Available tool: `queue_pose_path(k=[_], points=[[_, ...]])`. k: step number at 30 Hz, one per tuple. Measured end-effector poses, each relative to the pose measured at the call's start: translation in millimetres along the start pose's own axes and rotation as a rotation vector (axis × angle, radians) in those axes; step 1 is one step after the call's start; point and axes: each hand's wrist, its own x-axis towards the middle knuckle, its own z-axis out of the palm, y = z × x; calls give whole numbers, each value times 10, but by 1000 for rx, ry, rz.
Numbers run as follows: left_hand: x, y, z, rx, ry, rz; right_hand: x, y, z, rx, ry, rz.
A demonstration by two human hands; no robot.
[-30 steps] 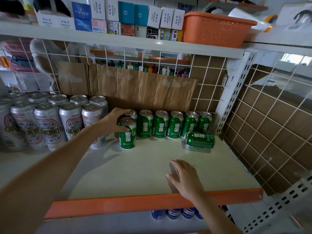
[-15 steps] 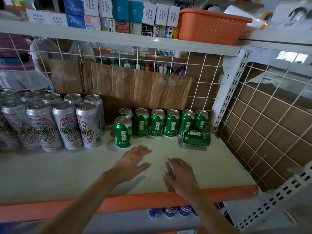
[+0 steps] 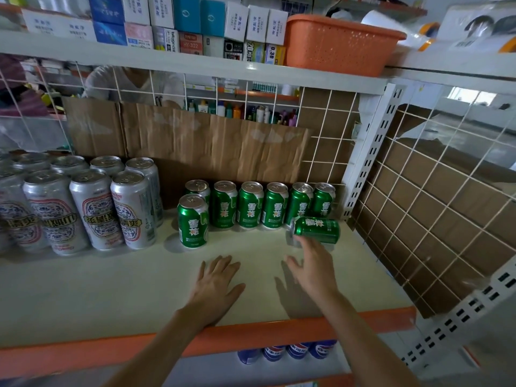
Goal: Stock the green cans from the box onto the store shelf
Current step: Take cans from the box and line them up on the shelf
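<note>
Change: upright green drink can [image 3: 192, 220] let go, left hand [image 3: 217, 286] laid flat on white shelf [image 3: 111, 289] | right hand [image 3: 314, 270] brought to toppled green can [image 3: 317, 229], grip spread, empty | righting judged next.

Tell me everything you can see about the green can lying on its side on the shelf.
The tipped can is a small green drinks can, metal by its look, with a silver lid end and white characters on its side. It lies flat on the pale shelf with its lid end pointing left, just in front of the right end of the upright green row. No dent shows. The right hand, fingers spread, reaches toward its lid end; whether the fingertips touch it cannot be told.
</note>
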Motion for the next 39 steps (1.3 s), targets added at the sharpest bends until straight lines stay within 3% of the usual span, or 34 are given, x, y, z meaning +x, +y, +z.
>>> queue_pose_path(k=[6, 18, 32, 39], points=[[18, -12, 35, -19, 34, -4, 489, 289, -262, -162, 20, 32], [28, -30, 42, -28, 55, -13, 918, 556, -305, -428, -368, 38], [18, -19, -1, 2, 20, -14, 673, 418, -353, -395, -244, 34], [-6, -5, -77, -10, 8, 10, 361, 136, -457, -328, -205, -55]])
